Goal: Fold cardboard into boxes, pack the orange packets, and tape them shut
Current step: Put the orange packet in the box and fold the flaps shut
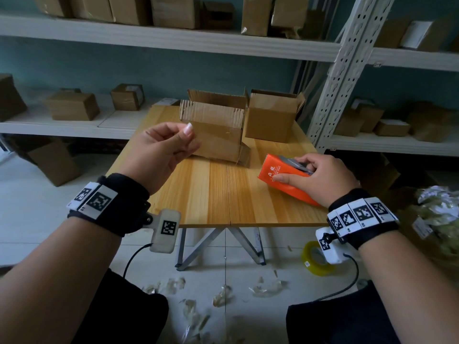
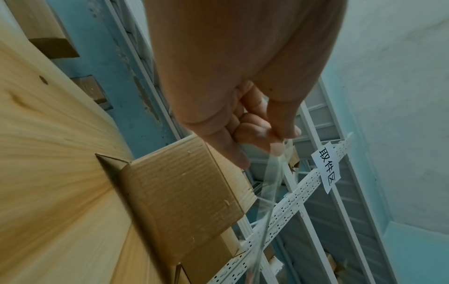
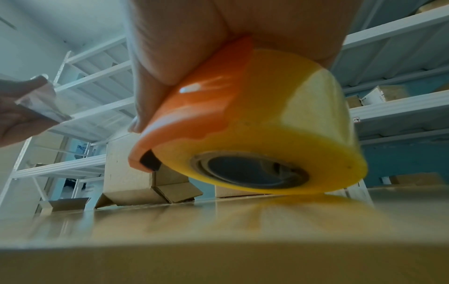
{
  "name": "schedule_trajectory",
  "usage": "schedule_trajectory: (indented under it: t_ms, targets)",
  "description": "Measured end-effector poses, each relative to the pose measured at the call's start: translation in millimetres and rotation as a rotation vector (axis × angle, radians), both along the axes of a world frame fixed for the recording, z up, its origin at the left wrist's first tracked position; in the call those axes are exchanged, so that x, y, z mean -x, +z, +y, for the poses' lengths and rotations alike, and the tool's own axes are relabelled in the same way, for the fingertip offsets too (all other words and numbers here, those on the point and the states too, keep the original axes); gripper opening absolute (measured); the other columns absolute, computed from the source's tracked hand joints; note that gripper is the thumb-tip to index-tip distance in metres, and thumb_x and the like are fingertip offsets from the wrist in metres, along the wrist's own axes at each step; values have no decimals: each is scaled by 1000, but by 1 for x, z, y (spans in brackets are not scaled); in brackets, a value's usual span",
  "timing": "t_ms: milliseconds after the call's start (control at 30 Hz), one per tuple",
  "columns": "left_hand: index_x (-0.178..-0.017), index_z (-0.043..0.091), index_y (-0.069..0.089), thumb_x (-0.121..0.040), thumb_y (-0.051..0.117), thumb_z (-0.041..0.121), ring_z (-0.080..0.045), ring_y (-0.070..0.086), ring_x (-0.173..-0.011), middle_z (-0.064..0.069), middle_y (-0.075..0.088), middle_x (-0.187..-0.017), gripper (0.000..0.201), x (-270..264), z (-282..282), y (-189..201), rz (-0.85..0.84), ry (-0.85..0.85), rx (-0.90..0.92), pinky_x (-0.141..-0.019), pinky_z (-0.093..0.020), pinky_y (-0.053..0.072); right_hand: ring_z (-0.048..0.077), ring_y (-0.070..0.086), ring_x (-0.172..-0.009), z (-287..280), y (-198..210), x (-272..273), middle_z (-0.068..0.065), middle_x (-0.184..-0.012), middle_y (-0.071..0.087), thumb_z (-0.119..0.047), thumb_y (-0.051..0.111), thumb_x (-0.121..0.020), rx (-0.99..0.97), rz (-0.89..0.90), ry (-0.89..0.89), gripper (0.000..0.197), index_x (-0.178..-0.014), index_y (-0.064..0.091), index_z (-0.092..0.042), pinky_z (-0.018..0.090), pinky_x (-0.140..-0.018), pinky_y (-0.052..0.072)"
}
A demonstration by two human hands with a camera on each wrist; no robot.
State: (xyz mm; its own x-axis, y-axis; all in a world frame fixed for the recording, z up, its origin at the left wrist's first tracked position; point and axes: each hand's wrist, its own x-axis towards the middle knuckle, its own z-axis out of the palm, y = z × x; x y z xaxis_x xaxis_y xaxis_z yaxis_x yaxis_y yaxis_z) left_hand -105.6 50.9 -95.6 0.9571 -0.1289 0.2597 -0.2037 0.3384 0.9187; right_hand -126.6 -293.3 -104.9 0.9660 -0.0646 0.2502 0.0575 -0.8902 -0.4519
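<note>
From the head camera, the left hand (image 1: pixel 161 147) is raised above the wooden table (image 1: pixel 218 194), palm turned toward the person, thumb and forefinger pinched on a strip of clear tape (image 1: pixel 198 135) that is nearly invisible against the nearer open cardboard box (image 1: pixel 213 130). The right hand (image 1: pixel 323 177) lies low on the table's right side, fingers curled over an orange tape dispenser (image 1: pixel 280 180) with a grey serrated cutter on top. A second open box (image 1: pixel 270 115) stands just beside the first, farther back, and a spare roll of yellowish tape (image 1: pixel 315 261) lies on the floor. From the left wrist, the fingertips (image 2: pixel 274 134) are pressed together on the clear tape strip (image 2: pixel 269 182), which hangs away from them, glossy and transparent, past the corrugated side of the nearer box (image 2: pixel 184 196). From the right wrist, the hand (image 3: pixel 175 57) is clamped over the dispenser's orange shell (image 3: pixel 201 113), which carries a thick yellow tape roll (image 3: pixel 286 130) held just above the tabletop; whether it touches the wood cannot be told.
</note>
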Motion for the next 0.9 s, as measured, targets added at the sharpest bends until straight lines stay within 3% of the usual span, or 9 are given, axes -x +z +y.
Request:
schedule_trajectory:
  t_ms: [133,267,467,567,633,767,900]
  targets:
    - [-88,12,76,-92,71,13,-17,69,-83,-5,69,-83,7,2,-5,0,-46,-21,16,-103,-39,59,9,63,-84,4,0,-3,-13,-93,65,-91,68,-65,0,7,-45,82,-123,70,-33,29,-67,48]
    - [-85,16,79,-89,73,14,-16,72,-82,-4,73,-84,7,4,-11,1,-88,-63,14,-99,-38,61,8,65,-83,6,2,-6,-14,-92,69,-89,67,-70,-45,19,-76,69,-112,72,-35,34,-76,57]
    - [-81,19,83,-76,83,20,-19,76,-80,-7,79,-83,5,13,-24,3,-197,-57,-89,-80,-30,63,11,68,-82,8,1,-11,-11,-93,73,-87,64,-77,-22,23,-96,61,-108,73,-35,38,-79,61]
    - [-86,8,80,-82,80,10,-22,75,-80,-9,78,-84,4,18,-34,4,-259,-73,-169,-76,-29,61,10,68,-81,9,-1,-16,-11,-92,73,-87,64,-77,-20,28,-109,64,-109,73,-32,36,-76,60]
    - [-89,3,78,-84,80,8,-23,74,-79,-10,78,-84,7,18,-40,2,-291,-79,-198,-75,-30,60,11,68,-82,10,-2,-19,-10,-93,72,-87,64,-76,-29,39,-113,66,-111,72,-31,34,-75,58]
    - [-87,12,82,-86,84,15,-25,72,-79,-10,77,-85,3,13,-48,1,-288,-107,-142,-74,-31,60,12,68,-82,12,-3,-24,-7,-94,72,-84,64,-79,-44,41,-126,64,-112,71,-30,32,-71,55]
    - [-88,8,78,-88,83,15,-25,73,-81,-10,76,-84,9,6,-57,3,-262,-99,-77,-82,-43,64,16,68,-79,15,-3,-29,-4,-90,71,-85,60,-82,-22,66,-129,63,-107,71,-28,37,-74,58]
